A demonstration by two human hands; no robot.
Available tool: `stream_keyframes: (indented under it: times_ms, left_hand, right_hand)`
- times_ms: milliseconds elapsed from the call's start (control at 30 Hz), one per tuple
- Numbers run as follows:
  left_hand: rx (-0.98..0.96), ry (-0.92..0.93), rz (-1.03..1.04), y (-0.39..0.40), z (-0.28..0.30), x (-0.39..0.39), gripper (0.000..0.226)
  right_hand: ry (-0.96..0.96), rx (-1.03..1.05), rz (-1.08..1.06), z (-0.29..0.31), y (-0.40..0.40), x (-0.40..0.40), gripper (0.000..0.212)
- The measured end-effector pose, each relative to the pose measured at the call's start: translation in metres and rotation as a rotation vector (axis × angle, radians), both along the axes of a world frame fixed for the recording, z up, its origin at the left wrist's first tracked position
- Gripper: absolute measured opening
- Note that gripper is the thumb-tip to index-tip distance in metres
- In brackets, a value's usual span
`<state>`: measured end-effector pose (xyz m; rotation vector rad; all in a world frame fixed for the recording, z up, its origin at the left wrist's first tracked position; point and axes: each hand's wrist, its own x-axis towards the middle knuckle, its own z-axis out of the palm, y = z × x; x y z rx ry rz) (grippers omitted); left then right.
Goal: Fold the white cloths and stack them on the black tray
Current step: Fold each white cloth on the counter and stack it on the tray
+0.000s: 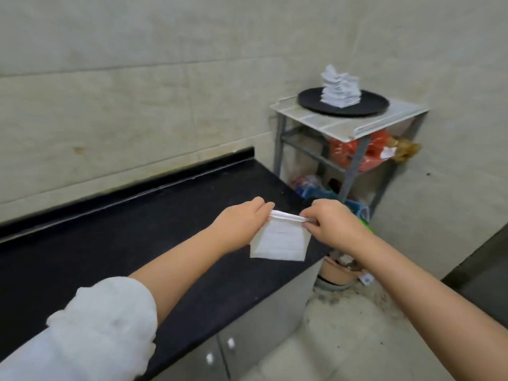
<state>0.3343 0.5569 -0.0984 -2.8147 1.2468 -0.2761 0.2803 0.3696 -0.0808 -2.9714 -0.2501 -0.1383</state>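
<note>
A folded white cloth (280, 242) hangs in the air over the right end of the black counter (115, 243). My left hand (242, 220) pinches its upper left corner and my right hand (334, 222) pinches its upper right corner, so the folded top edge is stretched between them. Farther back on the right, a round black tray (310, 101) sits on a small white-topped rack (330, 125). A leaning stack of several folded white cloths (341, 88) stands in the tray's middle.
Red bags (349, 156) and blue items (319, 192) fill the rack's lower shelves. A brown bowl (336, 272) lies on the dirty floor under the rack. Grey cabinet doors (247, 345) run below the counter. Tiled walls close off the back and right.
</note>
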Motion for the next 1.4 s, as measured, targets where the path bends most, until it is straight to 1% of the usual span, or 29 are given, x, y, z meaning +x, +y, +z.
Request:
stream_keyframes:
  times_ms: [33, 100, 167, 333, 467, 600, 667, 767, 800, 867, 933, 967, 1067, 1133, 1200, 1300, 1333, 1400]
  left_hand:
    - [0.052, 0.020, 0.011, -0.019, 0.010, 0.007, 0.043]
    - [0.104, -0.001, -0.017, -0.054, 0.024, 0.026, 0.047]
    - [0.103, -0.052, -0.038, -0.084, 0.030, 0.052, 0.050]
    - [-0.004, -0.124, -0.068, -0.169, 0.051, 0.133, 0.048]
    - [-0.141, -0.069, -0.071, -0.237, 0.084, 0.214, 0.039]
    - [-0.341, 0.013, -0.021, -0.298, 0.133, 0.284, 0.028]
    - [-0.433, 0.068, 0.050, -0.325, 0.157, 0.314, 0.024]
    - [-0.670, 0.295, 0.158, -0.358, 0.181, 0.357, 0.017]
    - [-0.746, 0.316, 0.185, -0.368, 0.186, 0.372, 0.014]
    - [-0.813, 0.245, 0.220, -0.390, 0.190, 0.402, 0.014]
    - [-0.814, 0.120, 0.278, -0.411, 0.191, 0.431, 0.017]
    - [-0.819, 0.067, 0.314, -0.420, 0.192, 0.444, 0.019]
    - [-0.818, -0.090, 0.423, -0.444, 0.193, 0.478, 0.021]
    - [-0.783, -0.132, 0.469, -0.454, 0.185, 0.495, 0.024]
    - [-0.666, -0.091, 0.478, -0.463, 0.162, 0.506, 0.025]
    - [-0.455, 0.034, 0.467, -0.470, 0.119, 0.507, 0.029]
    - [-0.417, 0.056, 0.480, -0.472, 0.109, 0.505, 0.031]
    - [-0.434, 0.041, 0.498, -0.474, 0.099, 0.502, 0.034]
  right_hand:
    - [0.010, -0.054, 0.010, 0.007, -0.018, 0.007, 0.022]
    - [0.023, -0.134, 0.023, 0.021, -0.052, 0.025, 0.037]
    - [0.030, -0.148, 0.014, 0.033, -0.084, 0.046, 0.043]
    - [-0.007, -0.145, 0.025, 0.072, -0.171, 0.123, 0.029]
    - [-0.066, -0.153, 0.004, 0.112, -0.243, 0.204, 0.029]
    - [-0.091, -0.107, -0.026, 0.156, -0.300, 0.283, 0.023]
    - [-0.076, 0.058, -0.075, 0.173, -0.325, 0.315, 0.016]
    - [0.019, 0.444, -0.102, 0.187, -0.360, 0.366, 0.013]
    - [0.039, 0.562, -0.098, 0.190, -0.369, 0.384, 0.012]
    - [0.046, 0.734, -0.093, 0.195, -0.388, 0.420, 0.009]
    - [-0.009, 0.805, -0.076, 0.199, -0.407, 0.461, 0.017]
    - [-0.065, 0.784, -0.065, 0.199, -0.414, 0.482, 0.020]
    - [-0.240, 0.638, -0.017, 0.198, -0.429, 0.536, 0.008]
    - [-0.298, 0.576, 0.045, 0.188, -0.437, 0.564, 0.012]
    - [-0.254, 0.530, 0.097, 0.163, -0.446, 0.585, 0.019]
    - [-0.067, 0.416, 0.170, 0.116, -0.457, 0.599, 0.023]
    - [-0.012, 0.391, 0.190, 0.104, -0.461, 0.601, 0.024]
    - [0.047, 0.379, 0.220, 0.090, -0.468, 0.602, 0.022]
